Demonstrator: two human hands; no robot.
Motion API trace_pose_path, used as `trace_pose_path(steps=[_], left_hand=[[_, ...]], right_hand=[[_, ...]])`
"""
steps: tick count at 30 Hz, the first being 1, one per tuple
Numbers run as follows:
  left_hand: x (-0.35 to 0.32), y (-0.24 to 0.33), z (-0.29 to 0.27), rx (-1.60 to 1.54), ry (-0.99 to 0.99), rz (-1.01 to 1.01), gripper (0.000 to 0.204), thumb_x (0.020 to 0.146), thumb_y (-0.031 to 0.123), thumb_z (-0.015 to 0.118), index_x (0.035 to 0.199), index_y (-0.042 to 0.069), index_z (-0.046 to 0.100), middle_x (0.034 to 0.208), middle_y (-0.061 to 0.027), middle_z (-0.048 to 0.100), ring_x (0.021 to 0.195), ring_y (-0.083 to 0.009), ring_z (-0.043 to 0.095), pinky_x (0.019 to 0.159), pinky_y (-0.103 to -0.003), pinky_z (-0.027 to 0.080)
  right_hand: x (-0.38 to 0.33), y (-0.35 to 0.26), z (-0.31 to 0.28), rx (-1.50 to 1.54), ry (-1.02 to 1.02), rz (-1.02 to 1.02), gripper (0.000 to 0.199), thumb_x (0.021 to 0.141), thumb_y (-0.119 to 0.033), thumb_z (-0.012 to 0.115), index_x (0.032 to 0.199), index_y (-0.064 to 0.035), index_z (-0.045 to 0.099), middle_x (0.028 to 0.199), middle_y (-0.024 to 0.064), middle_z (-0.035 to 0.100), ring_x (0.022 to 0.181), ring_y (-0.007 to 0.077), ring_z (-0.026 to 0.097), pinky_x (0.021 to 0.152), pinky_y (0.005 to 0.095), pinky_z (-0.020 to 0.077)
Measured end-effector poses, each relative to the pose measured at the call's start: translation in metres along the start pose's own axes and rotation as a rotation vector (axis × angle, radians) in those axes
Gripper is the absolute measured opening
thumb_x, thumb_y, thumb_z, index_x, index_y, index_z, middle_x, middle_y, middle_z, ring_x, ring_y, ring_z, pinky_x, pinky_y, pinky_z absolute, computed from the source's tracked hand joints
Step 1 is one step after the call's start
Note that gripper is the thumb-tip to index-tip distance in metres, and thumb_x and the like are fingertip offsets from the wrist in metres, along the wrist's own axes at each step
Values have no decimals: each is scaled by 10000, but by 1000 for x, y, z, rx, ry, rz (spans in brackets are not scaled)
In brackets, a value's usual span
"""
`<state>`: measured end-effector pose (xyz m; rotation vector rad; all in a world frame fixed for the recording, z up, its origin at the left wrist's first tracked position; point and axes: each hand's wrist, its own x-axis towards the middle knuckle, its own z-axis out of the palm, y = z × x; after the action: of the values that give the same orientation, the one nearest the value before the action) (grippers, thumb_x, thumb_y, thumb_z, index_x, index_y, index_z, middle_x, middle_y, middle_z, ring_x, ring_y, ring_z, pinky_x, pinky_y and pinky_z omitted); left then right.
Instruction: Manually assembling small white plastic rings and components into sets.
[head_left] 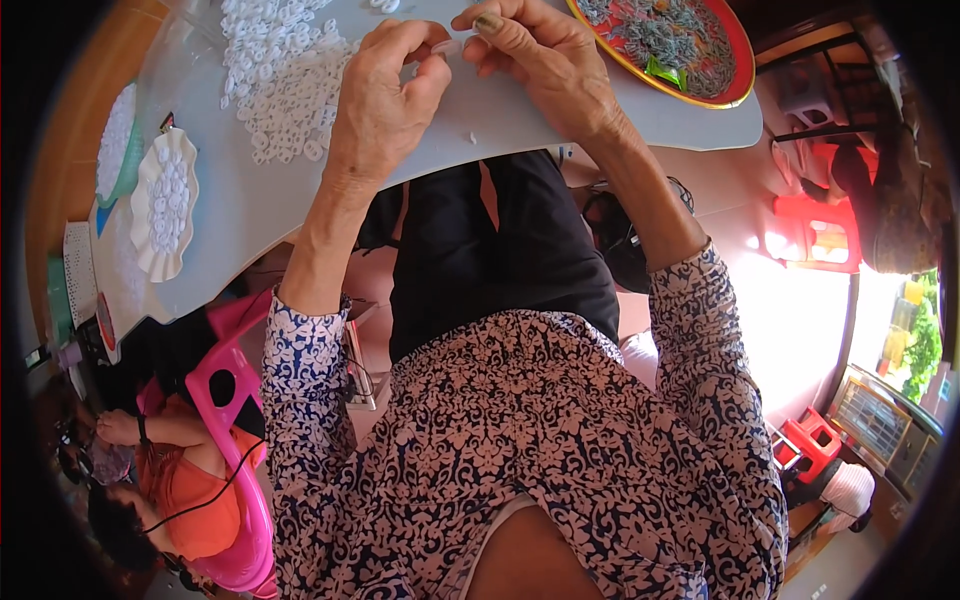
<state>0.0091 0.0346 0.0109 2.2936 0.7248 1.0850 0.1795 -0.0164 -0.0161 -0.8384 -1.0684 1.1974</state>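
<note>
While we worked over the table (250, 200), our left hand (385, 100) and right hand (540, 60) met above its near edge, fingertips pinched together on one small white ring (447, 46) (too tiny to make out well), held up close so both hands could work it. A heap of white rings (285, 85) lay just left of our left hand, in easy reach. Beyond our right hand sat a red tray (735, 85) of grey pieces; a white dish (165, 205) stood farther left. Nothing blocked the hands.
</note>
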Motion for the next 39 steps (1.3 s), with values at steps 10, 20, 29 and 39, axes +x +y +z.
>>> trace_pose_path(steps=[10, 20, 29, 39], left_hand=[[-5, -9, 6, -652, 67, -269, 176, 889, 96, 592, 1025, -11, 625, 857, -9, 621, 777, -81, 573, 686, -204, 447], [2, -16, -3, -674, 12, -286, 186, 881, 112, 607, 1036, 12, 631, 863, -5, 619, 749, -79, 562, 682, -200, 437], [4, -14, -5, -677, -19, -384, 193, 886, 120, 593, 1047, 21, 629, 890, 3, 612, 755, -65, 528, 634, -183, 393], [4, -15, 0, -652, -57, -274, 148, 898, 96, 576, 1005, 7, 626, 878, 22, 594, 788, -52, 518, 720, -197, 418]], right_hand=[[-6, -12, 15, -306, 26, -158, 178, 877, -179, 635, 963, -24, 653, 796, 23, 652, 677, 58, 569, 645, 202, 492], [-7, -8, 15, -253, 27, -174, 207, 854, -83, 650, 1035, -21, 571, 792, 25, 647, 688, 57, 575, 630, 198, 489], [-7, -16, 19, -24, 17, -57, 240, 895, -77, 593, 1114, -48, 498, 754, -13, 558, 652, 54, 498, 587, 181, 413], [-7, -13, 17, -98, 24, -97, 249, 900, -77, 586, 1134, -44, 507, 773, -15, 566, 658, 45, 499, 596, 174, 410]])
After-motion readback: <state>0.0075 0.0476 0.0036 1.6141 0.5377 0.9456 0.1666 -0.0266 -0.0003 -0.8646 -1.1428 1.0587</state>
